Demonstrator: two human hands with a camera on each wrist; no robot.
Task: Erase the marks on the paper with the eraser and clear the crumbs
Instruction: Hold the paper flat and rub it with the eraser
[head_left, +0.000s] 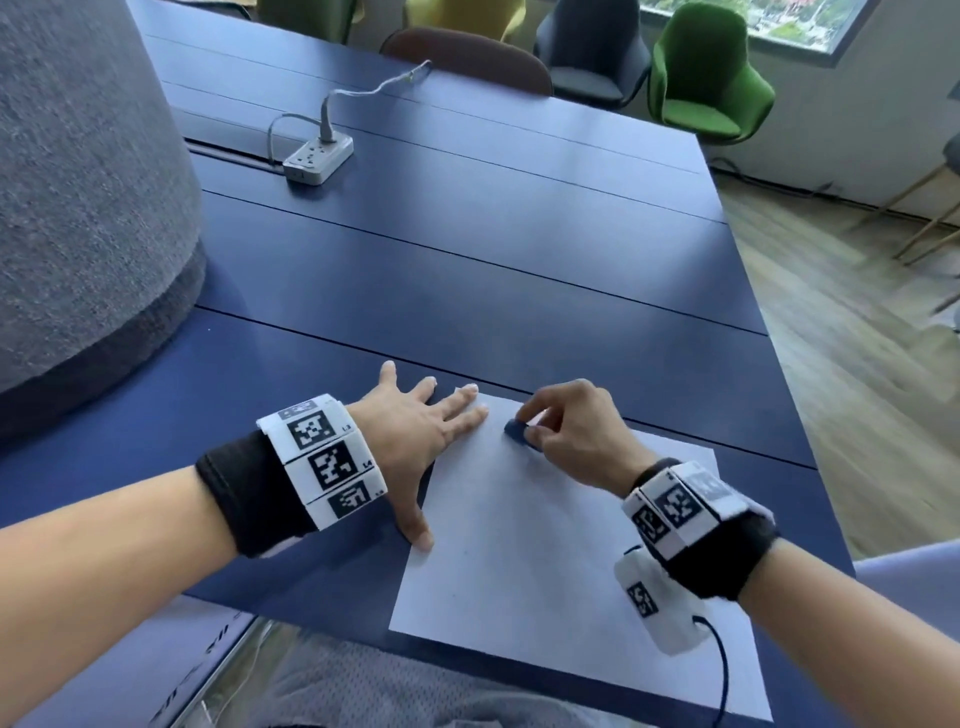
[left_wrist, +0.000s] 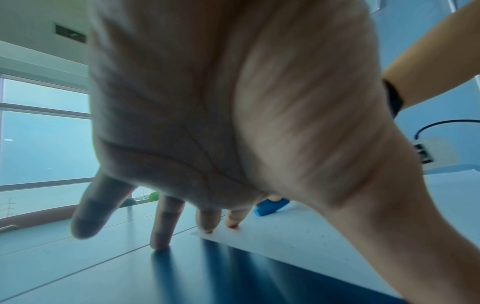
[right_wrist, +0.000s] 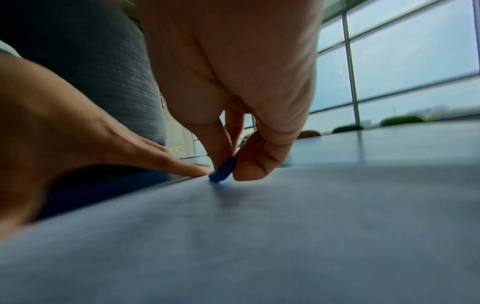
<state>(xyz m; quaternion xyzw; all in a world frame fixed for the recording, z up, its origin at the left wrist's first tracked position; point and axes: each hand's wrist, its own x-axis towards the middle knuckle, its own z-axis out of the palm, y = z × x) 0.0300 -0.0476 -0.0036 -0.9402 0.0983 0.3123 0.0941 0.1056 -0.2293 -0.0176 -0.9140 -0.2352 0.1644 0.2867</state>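
Observation:
A white sheet of paper lies on the dark blue table near its front edge. My right hand pinches a small blue eraser and holds its tip on the paper near the far left corner. The eraser sits between thumb and fingers in the right wrist view, and shows as a blue block in the left wrist view. My left hand lies flat with spread fingers, two fingertips pressing the paper's left corner, the thumb on its left edge. No marks are clear on the sheet.
A white power strip with a grey cable lies on the table farther back. A large grey fabric-covered object stands at the left. Chairs, one green, line the far side. The table's right edge drops to wooden floor.

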